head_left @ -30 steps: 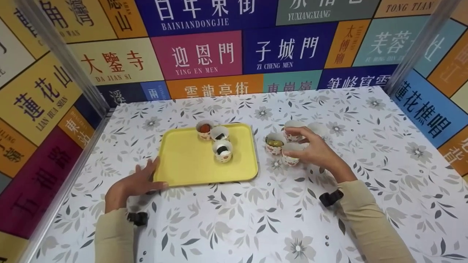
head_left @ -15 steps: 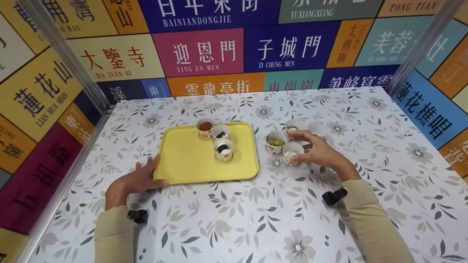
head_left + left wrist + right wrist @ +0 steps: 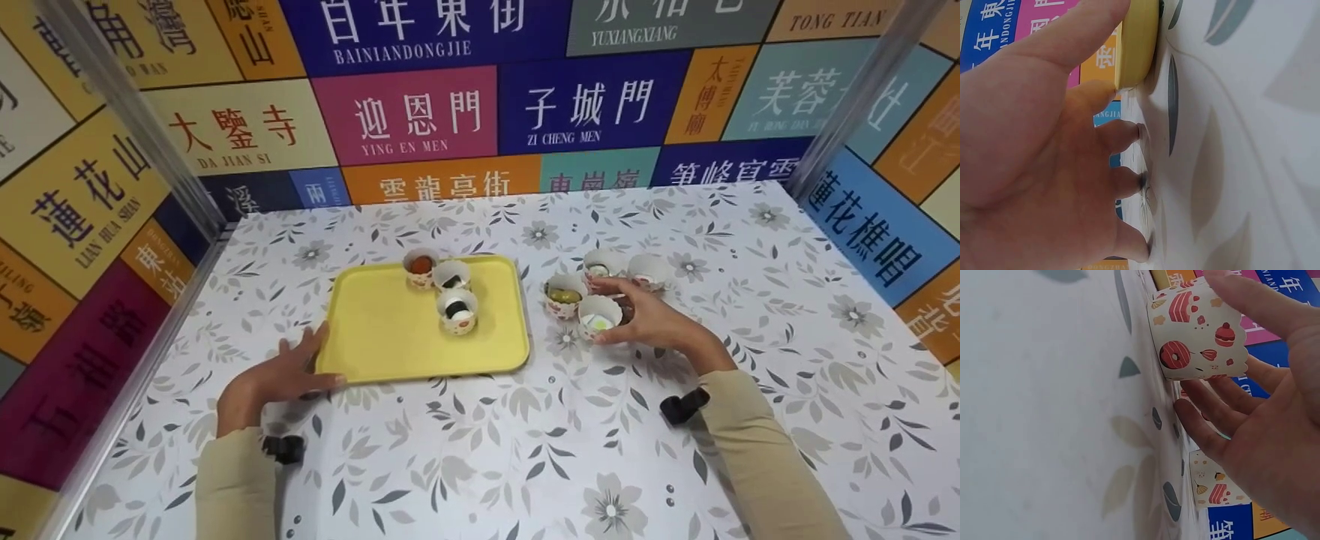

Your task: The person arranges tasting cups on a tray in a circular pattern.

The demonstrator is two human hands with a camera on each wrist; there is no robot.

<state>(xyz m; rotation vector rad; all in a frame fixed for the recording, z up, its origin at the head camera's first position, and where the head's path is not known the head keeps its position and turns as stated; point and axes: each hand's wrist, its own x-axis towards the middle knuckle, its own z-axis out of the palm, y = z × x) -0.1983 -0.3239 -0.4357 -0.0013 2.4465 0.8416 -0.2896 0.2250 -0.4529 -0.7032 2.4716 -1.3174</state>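
1 tray (image 3: 390,326) w/ 3 of 7 cups (image 3: 598,313); L fingers (image 3: 309,346) spread at rim (image 3: 405,375), R fingers (image 3: 619,286) half-curled round 1

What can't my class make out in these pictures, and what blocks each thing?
Head view: what the rightmost cup holds; too small and faint.
Head view: the lower front of the middle cup on the tray; hidden by the nearer cup.
Left wrist view: most of the tray; cut off by the picture's top edge.
Right wrist view: the inside of the held cup; hidden by its own side.
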